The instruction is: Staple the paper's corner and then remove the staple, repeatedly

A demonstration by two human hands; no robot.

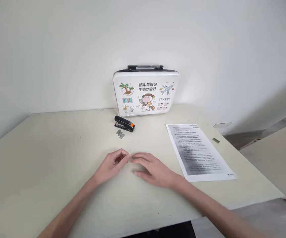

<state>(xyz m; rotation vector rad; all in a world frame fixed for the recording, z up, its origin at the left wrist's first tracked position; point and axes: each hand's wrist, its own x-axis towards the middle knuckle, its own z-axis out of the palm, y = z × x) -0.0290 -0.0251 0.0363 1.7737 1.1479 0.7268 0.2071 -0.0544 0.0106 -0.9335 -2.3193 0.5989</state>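
Note:
My left hand [114, 164] is above the middle of the table, thumb and fingertips pinched together. Whatever lies in the pinch is too small and faint to name. Close by on its right, my right hand [154, 170] has its fingers stretched towards the pinch and its thumb apart, with nothing visible in its grasp. Beyond both hands lies a black stapler [124, 123] with an orange patch on its end. Several staple strips [120, 134] rest on the table just in front of it.
A white case [146, 92] with cartoon prints and a black handle leans against the wall [70, 49]. To the right, a printed sheet of paper [199, 152] lies on the pale table [46, 158]. Another staple strip [216, 140] sits near the table's right edge.

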